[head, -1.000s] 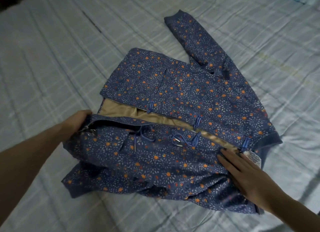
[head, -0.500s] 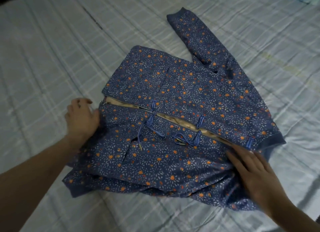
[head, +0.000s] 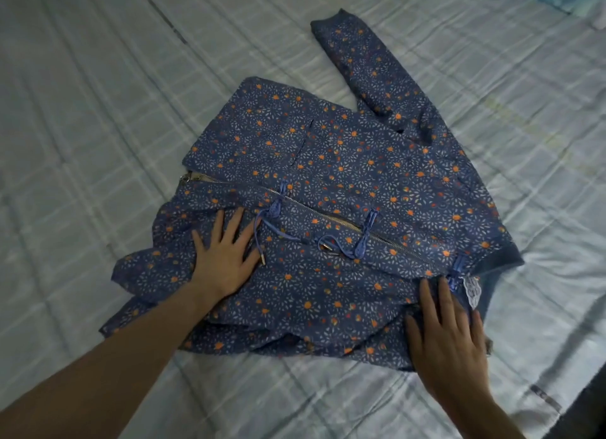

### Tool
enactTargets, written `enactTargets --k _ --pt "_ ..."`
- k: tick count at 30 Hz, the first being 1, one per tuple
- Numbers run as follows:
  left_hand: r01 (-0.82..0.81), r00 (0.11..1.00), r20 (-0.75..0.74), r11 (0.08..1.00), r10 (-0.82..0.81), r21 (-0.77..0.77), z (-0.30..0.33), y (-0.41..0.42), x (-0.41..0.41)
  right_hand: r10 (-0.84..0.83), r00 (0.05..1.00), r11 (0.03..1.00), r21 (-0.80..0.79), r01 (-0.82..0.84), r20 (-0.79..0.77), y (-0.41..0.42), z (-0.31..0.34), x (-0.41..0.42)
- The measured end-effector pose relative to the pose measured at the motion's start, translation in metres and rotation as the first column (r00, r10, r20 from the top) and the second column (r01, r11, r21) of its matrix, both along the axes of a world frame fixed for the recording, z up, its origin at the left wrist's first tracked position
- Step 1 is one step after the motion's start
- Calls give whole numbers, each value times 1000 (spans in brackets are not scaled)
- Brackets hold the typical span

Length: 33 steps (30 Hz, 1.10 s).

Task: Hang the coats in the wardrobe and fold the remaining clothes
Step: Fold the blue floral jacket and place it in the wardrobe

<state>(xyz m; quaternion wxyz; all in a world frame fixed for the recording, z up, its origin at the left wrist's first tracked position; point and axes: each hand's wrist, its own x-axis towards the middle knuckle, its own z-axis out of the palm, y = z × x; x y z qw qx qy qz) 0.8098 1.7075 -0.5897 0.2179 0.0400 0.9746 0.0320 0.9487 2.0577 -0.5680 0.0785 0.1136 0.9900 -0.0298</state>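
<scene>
- The right hand is laid flat, fingers straight, on the near right corner of the jacket, just beside a white label; nothing is gripped.
- The left hand is pressed flat with fingers spread on the near front panel, beside a dangling drawcord; nothing is gripped there either.
- The jacket is spread front up on the bed, its zip part open and the near edge rumpled.
- The fabric is judged soft, light and limp, likely to slide on itself; it is best taken by the ribbed hem or shoulder seams.
- One sleeve is stretched out at the far side and looks not yet folded in.
</scene>
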Motion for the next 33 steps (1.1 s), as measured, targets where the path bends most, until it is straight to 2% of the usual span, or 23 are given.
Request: enactTargets --k 3,5,7,9,11,13,15,17,18,19,20,22,24,26,28,31,33 --pt "-25 999 -38 989 30 145 11 -1 5 -21 999 1000 17 20 28 -3 1 0" --pt "-49 977 -180 947 111 317 26 -7 20 -70 997 998 0 70 12 -9 6 -2" --pt "-90 903 -347 902 252 422 45 -17 50 -99 993 994 -53 96 -63 -17 19 -2" --pt "-168 798 -448 862 404 479 57 -31 95 -60 986 995 -91 46 -155 -31 32 9" --pt "-227 776 -438 848 454 478 57 -50 145 -16 971 995 -96 -7 -237 -51 41 27" --pt "-268 824 -374 874 426 406 49 -67 184 -8 962 994 -104 -21 -274 -70 44 45" --pt "-272 886 -305 923 351 271 40 -77 204 -19 972 992 -128 -12 -234 -80 42 55" --pt "-255 891 -322 939 321 231 39 -79 201 -27 988 990 -142 5 -155 -81 37 56" --pt "-312 856 -332 907 397 282 42 -77 196 -60 992 987 -152 42 -115 -78 36 54" --pt "-426 784 -306 827 540 367 39 -78 188 -99 993 983 -164 88 -62 -72 30 50" --pt "-519 688 -275 720 672 460 37 -82 179 -130 991 979 -156 128 -6 -64 26 46" --pt "-588 534 -161 501 830 634 33 -88 166 -94 995 992 -83 96 34 -45 19 40" --pt "-617 482 15 328 876 716 32 -94 163 -40 999 998 -52 39 -23 -28 19 35" --pt "-646 506 137 269 852 715 33 -102 167 9 997 999 -41 -12 -71 -15 21 32" --pt "-641 584 153 336 798 690 44 -109 181 60 998 998 -9 -60 -35 -7 28 31" --pt "-517 737 -11 575 675 634 61 -128 221 117 989 993 7 -118 91 7 28 31" --pt "-394 840 -138 764 525 511 71 -151 263 159 980 987 -46 -154 117 16 29 28"
